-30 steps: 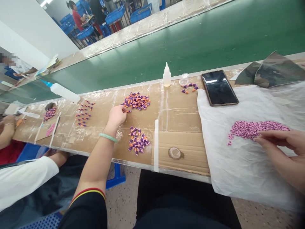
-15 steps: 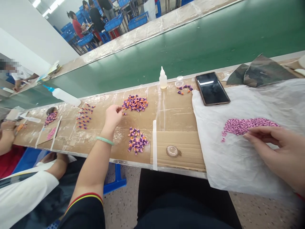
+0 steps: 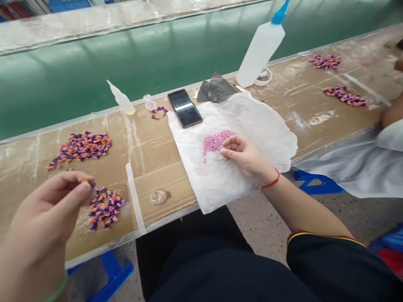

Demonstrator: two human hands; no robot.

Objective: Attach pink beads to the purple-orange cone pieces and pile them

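Observation:
My left hand (image 3: pixel 52 218) is closed, thumb and forefinger pinching a small purple-and-orange piece (image 3: pixel 87 182). It is raised beside a lower pile of purple, pink and orange pieces (image 3: pixel 107 209). Farther back lies a larger purple-and-orange pile (image 3: pixel 83 147). On a white sheet (image 3: pixel 220 180), my right hand (image 3: pixel 244 157) rests at the near edge of a heap of tiny pink pieces (image 3: pixel 215 141). Its thumb and forefinger are pinched together; anything between them is too small to make out. A small clear round dish (image 3: pixel 158 196) sits on cardboard between the hands.
A phone (image 3: pixel 185 108) overlaps the sheet's far left corner. A small squeeze bottle (image 3: pixel 122 100) stands at the back, near a few loose pieces (image 3: pixel 159 111). Behind the sheet are a large blue-tipped bottle (image 3: pixel 260 52) and dark curved scraps (image 3: pixel 217 89). Another person's arm (image 3: pixel 393 113) is at right.
The view has swung to the right. My left hand has left the larger pile's edge and come nearer with a piece in its fingers. My right hand stays by the pink heap.

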